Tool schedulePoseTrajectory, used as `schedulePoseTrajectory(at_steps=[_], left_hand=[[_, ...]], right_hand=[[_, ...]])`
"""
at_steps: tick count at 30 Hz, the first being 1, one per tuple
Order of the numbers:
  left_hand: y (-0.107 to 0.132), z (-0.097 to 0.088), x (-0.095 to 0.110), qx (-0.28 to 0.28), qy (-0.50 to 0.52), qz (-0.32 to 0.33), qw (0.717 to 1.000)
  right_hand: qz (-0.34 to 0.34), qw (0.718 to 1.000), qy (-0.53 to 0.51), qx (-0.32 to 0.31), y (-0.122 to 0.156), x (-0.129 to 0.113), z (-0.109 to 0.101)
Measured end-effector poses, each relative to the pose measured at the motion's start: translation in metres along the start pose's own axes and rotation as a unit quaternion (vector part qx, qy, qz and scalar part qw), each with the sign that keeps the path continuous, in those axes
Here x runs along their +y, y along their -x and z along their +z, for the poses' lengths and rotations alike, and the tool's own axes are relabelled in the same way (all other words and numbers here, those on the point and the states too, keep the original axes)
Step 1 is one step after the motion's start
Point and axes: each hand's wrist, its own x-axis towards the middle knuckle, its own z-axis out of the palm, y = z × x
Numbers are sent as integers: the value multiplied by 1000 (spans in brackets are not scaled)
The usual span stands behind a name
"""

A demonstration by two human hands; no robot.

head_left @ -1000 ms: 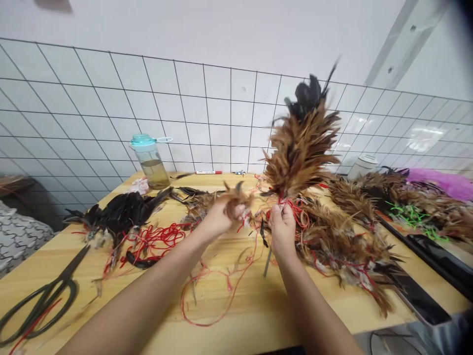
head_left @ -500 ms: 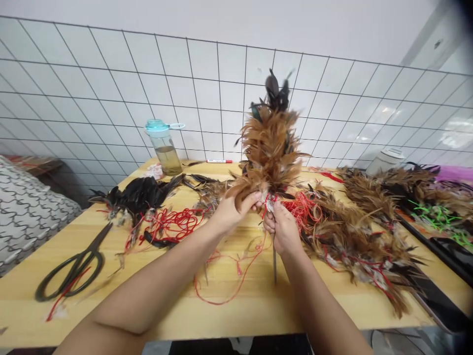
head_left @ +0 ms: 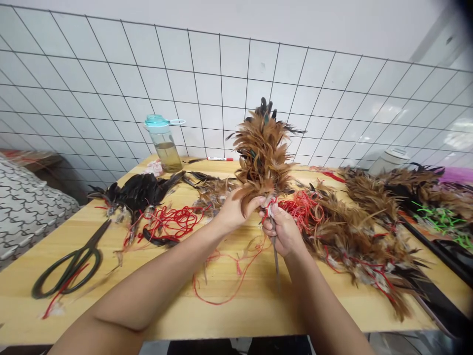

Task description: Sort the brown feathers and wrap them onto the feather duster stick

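Observation:
A feather duster (head_left: 263, 153) of brown feathers with a dark tip stands nearly upright between my hands. Its thin dark rod (head_left: 276, 261) points down below them. My right hand (head_left: 283, 228) is closed round the rod just under the lowest feathers, where red string is wound. With fingers pinched at the feather bases, my left hand (head_left: 240, 209) holds the duster from the left side. A thin red string (head_left: 236, 296) trails from the binding and loops over the table. What lies under my left fingers is partly hidden.
Black scissors (head_left: 72, 266) lie at the left, near black feathers (head_left: 138, 197) and a red string tangle (head_left: 177, 219). Brown feather bunches (head_left: 354, 236) cover the right. A water bottle (head_left: 166, 145) and a red-and-white marker (head_left: 219, 159) are at the back. A phone (head_left: 439, 301) lies at the right front.
The duster's top has dropped lower and its feathers have turned. The rod's lower end has shifted slightly right. Both hands keep their hold.

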Motion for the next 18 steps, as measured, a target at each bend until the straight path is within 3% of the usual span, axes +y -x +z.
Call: schedulePoseTrajectory(at_steps=[6,18], left_hand=[[2,0,7,7,-15,-11,1000],[3,-1,10,0,-61,12,998]], right_hand=[[-1,997,49,-52,3,0,0],[-10,993,78,-91,6,-3,2]])
